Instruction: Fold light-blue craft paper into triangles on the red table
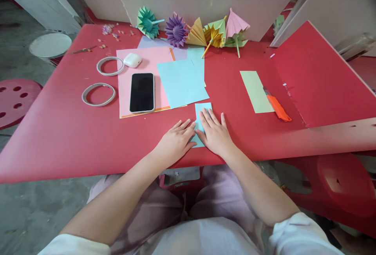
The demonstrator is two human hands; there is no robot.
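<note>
Currently both hands flat, fingers extended, pinching nothing: left hand (176, 140) and right hand (216, 133) press small blue paper (202, 110) onto red desk (58, 129), centre, by near edge. Larger blue sheet (182, 82) just beyond; phone (142, 92) left of it. Likely risk: paper slides under uneven pressure, crease goes crooked. Orange cutter (279, 109) lies right, well apart; careless reach could catch it.

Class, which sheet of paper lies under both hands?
The small light-blue strip nearest the person: left hand and right hand press it; the other sheets lie untouched.
</note>
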